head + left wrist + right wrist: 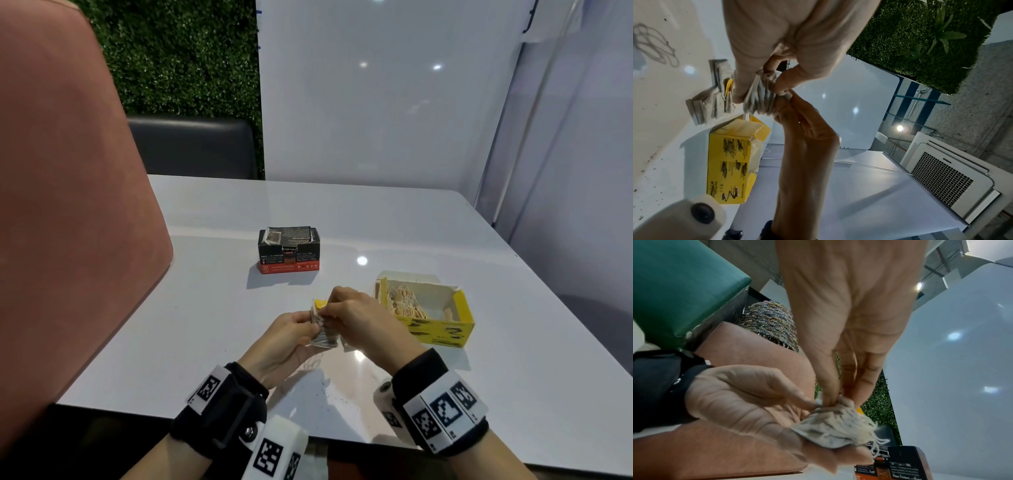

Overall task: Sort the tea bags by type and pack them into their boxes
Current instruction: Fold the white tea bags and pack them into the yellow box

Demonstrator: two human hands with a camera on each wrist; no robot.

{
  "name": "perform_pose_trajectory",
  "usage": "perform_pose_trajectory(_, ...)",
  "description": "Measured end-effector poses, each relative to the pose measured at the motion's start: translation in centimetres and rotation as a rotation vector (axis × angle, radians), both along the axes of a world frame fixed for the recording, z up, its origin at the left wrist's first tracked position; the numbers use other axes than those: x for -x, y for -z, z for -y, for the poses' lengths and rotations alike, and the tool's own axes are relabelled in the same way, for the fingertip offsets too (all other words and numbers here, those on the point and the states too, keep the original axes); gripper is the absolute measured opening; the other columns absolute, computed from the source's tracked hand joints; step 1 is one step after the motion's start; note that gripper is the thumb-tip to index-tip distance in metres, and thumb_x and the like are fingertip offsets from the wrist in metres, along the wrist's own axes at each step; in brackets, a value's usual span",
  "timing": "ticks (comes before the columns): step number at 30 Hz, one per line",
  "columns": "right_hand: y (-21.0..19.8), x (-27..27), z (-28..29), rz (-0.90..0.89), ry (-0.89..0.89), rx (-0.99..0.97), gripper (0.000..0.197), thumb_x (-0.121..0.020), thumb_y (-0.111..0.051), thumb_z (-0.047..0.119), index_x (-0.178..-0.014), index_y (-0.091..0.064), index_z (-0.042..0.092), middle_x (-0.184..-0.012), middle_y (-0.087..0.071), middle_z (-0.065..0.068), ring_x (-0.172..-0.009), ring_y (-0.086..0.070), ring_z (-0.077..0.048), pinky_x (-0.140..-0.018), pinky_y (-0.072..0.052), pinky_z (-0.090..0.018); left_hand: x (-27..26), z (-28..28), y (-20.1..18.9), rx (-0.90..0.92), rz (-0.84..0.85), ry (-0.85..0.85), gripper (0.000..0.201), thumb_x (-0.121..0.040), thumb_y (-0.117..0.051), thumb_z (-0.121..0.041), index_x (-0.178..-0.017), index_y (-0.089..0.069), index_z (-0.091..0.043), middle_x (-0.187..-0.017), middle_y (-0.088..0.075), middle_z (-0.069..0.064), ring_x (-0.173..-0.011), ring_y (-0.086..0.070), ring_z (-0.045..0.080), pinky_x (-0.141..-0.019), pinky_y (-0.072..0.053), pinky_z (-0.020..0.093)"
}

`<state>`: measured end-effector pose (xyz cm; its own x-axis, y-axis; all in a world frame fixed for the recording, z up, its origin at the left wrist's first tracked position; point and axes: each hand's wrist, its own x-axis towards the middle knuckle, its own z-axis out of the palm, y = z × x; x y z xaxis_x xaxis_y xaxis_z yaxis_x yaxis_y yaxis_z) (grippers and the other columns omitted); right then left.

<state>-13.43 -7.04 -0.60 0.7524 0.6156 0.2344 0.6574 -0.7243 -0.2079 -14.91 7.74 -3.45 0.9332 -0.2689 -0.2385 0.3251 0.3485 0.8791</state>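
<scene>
A: What have the hands got?
B: The left hand (286,337) grips a stack of tea bags (322,334) near the counter's (513,308) front; the right hand (356,317) pinches its top.
A: Boxes?
B: The yellow box (442,327) is open at right, the black box (289,251) farther back.

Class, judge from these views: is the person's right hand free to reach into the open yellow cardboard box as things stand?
Probably not yet. The right hand is pinching the stack of grey paper tea bags held by the left hand. Nothing blocks the open yellow cardboard box beside it.
</scene>
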Motion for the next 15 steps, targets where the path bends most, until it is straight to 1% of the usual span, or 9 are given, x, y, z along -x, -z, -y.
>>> perform_pose_trajectory(3,0.5,0.2,-0.6,0.043,0.009,0.051,0.027,-0.092,-0.053,0.014,-0.117,-0.062,0.009,-0.108,-0.051,-0.008,-0.101,-0.048,-0.023,-0.078,-0.042,-0.03,-0.1,0.1,0.0,0.011,-0.02,-0.048,0.031,-0.095,-0.043,-0.007,-0.116,-0.055,0.013,-0.103,-0.061,0.024,-0.096,-0.06,0.031,-0.089,-0.052,0.041)
perform_pose_trajectory(5,0.6,0.2,-0.8,0.02,0.004,0.035,0.025,-0.093,-0.05,0.012,-0.114,-0.063,0.007,-0.107,-0.052,-0.009,-0.1,-0.048,-0.023,-0.079,-0.041,-0.028,-0.1,0.2,0.0,-0.016,-0.019,-0.065,0.034,-0.097,-0.043,-0.014,-0.115,-0.056,0.012,-0.103,-0.06,0.024,-0.096,-0.059,0.032,-0.088,-0.051,0.04)
perform_pose_trajectory(8,-0.1,-0.2,-0.7,-0.094,0.021,-0.036,0.023,-0.093,-0.048,0.009,-0.112,-0.062,0.007,-0.107,-0.058,-0.01,-0.096,-0.054,-0.022,-0.077,-0.037,-0.02,-0.1,0.2,0.0,-0.049,-0.012,-0.078,0.033,-0.098,-0.041,-0.01,-0.117,-0.053,0.013,-0.1,-0.061,0.022,-0.09,-0.061,0.027,-0.072,-0.057,0.029)
perform_pose_trajectory(9,-0.5,-0.3,-0.5,-0.137,0.044,-0.085,0.022,-0.093,-0.048,0.006,-0.111,-0.06,0.007,-0.105,-0.062,-0.009,-0.092,-0.056,-0.02,-0.075,-0.038,-0.019,-0.1,0.1,-0.1,-0.064,-0.012,-0.075,0.031,-0.097,-0.041,-0.007,-0.118,-0.053,0.012,-0.1,-0.061,0.021,-0.09,-0.061,0.025,-0.071,-0.057,0.028)
perform_pose_trajectory(10,-0.8,-0.4,-0.4,-0.184,0.072,-0.144,0.019,-0.092,-0.049,0.005,-0.109,-0.057,0.007,-0.101,-0.065,-0.009,-0.086,-0.057,-0.018,-0.071,-0.04,-0.017,-0.2,0.0,-0.1,-0.08,-0.013,-0.07,0.029,-0.097,-0.041,-0.004,-0.118,-0.053,0.011,-0.102,-0.061,0.021,-0.091,-0.061,0.025,-0.075,-0.056,0.029)
perform_pose_trajectory(12,-1.2,-0.6,-0.1,-0.263,0.11,-0.271,0.011,-0.092,-0.05,0.003,-0.1,-0.052,0.01,-0.091,-0.068,-0.008,-0.076,-0.06,-0.016,-0.062,-0.043,-0.011,-0.3,-0.1,-0.3,-0.119,-0.009,-0.048,0.026,-0.095,-0.043,0.0,-0.116,-0.055,0.008,-0.107,-0.061,0.023,-0.096,-0.06,0.028,-0.089,-0.051,0.038)
perform_pose_trajectory(13,-1.2,-0.7,0.0,-0.286,0.119,-0.314,0.011,-0.091,-0.051,0.001,-0.095,-0.051,0.012,-0.087,-0.068,-0.007,-0.072,-0.061,-0.014,-0.059,-0.044,-0.009,-0.4,-0.2,-0.4,-0.135,-0.008,-0.04,0.026,-0.093,-0.044,0.001,-0.115,-0.055,0.007,-0.109,-0.061,0.024,-0.098,-0.06,0.029,-0.094,-0.049,0.042)
perform_pose_trajectory(14,-1.0,-0.8,0.1,-0.302,0.124,-0.334,0.013,-0.09,-0.052,0.0,-0.092,-0.051,0.012,-0.085,-0.067,-0.006,-0.07,-0.061,-0.013,-0.058,-0.044,-0.007,-0.5,-0.2,-0.4,-0.142,-0.01,-0.039,0.027,-0.092,-0.047,0.001,-0.117,-0.054,0.006,-0.112,-0.061,0.026,-0.098,-0.061,0.03,-0.095,-0.048,0.044)
perform_pose_trajectory(15,-0.8,-0.8,0.1,-0.316,0.126,-0.34,0.014,-0.089,-0.053,0.0,-0.09,-0.05,0.013,-0.084,-0.066,-0.004,-0.068,-0.061,-0.011,-0.058,-0.045,-0.006,-0.6,-0.2,-0.4,-0.137,-0.024,-0.055,0.032,-0.09,-0.049,0.002,-0.122,-0.05,0.004,-0.114,-0.06,0.027,-0.097,-0.062,0.03,-0.091,-0.052,0.043)
